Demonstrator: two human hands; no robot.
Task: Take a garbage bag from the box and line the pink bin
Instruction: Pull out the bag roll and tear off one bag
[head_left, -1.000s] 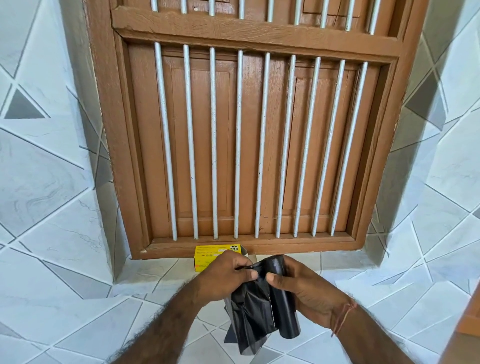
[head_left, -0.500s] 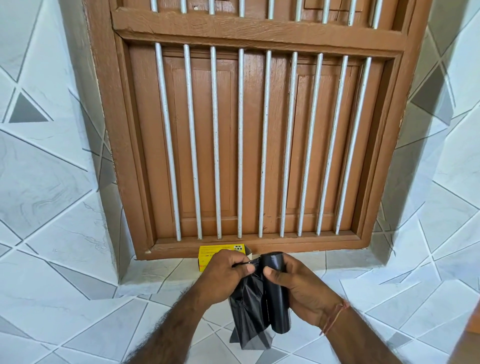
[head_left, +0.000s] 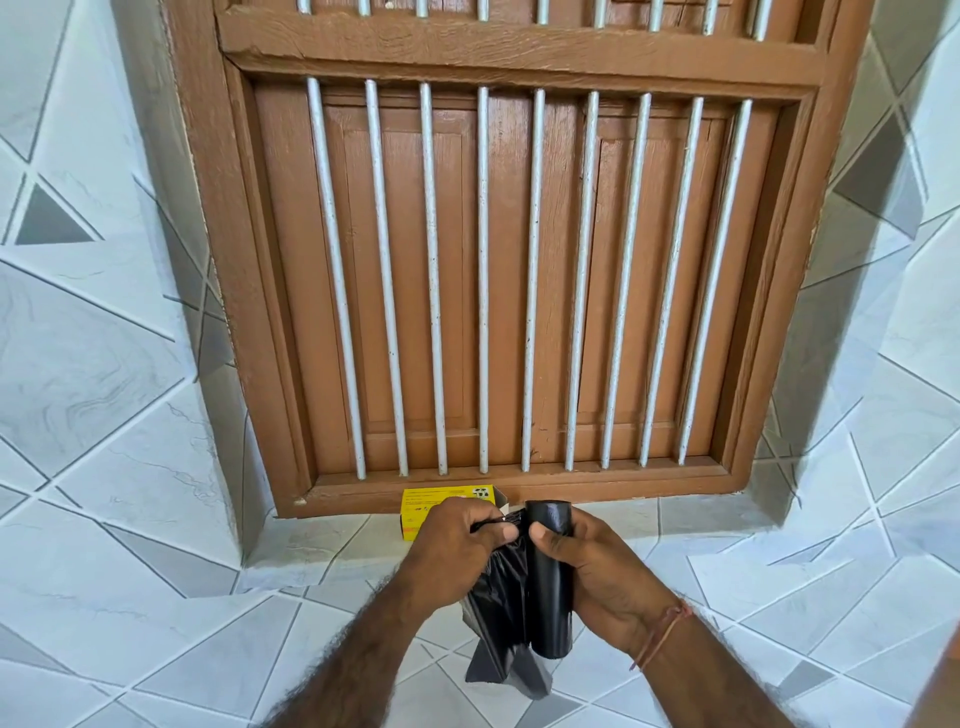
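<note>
A black roll of garbage bags (head_left: 549, 587) stands upright in my right hand (head_left: 597, 577), thumb across its front. My left hand (head_left: 457, 545) pinches the top edge of a loose black garbage bag (head_left: 501, 618) that hangs down from the roll, crumpled, beside it. The two hands are almost touching at the top of the roll. Behind my left hand lies the yellow garbage bag box (head_left: 434, 506) on the tiled ledge, its white flap open and its right part hidden. No pink bin is in view.
A brown wooden window frame (head_left: 249, 312) with white vertical bars (head_left: 532, 280) and closed shutters fills the wall ahead. Grey and white patterned tiles (head_left: 130, 467) cover the ledge and both side walls. A brown edge shows at the bottom right corner.
The hands with roll and bag have stayed close together; the hanging bag has been drawn a little further off the roll. The camera has tilted slightly, so the window sits lower.
</note>
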